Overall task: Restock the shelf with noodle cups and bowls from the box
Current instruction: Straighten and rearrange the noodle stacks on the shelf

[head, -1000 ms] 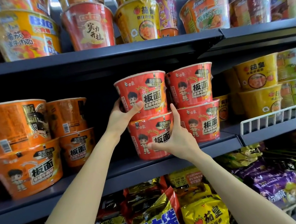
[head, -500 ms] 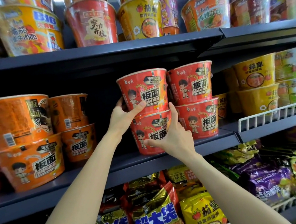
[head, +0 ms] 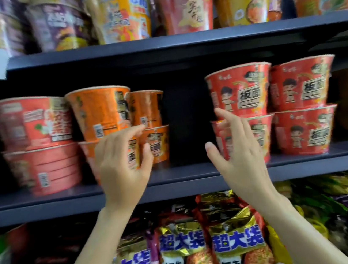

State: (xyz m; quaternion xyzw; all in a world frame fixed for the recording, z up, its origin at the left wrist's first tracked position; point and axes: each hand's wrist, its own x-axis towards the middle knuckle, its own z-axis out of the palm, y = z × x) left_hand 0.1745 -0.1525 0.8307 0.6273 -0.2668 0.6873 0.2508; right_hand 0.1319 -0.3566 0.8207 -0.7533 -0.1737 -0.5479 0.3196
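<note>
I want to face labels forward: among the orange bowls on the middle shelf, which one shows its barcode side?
The upper front orange bowl: its barcode panel faces out, while the bowl beneath shows its front label.

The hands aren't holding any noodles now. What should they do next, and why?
Probably draw back and go to the box for more bowls. Both the left hand and the right hand are open and hold nothing, and a dark gap stands free on the middle shelf between the orange bowls and the red bowls.
</note>
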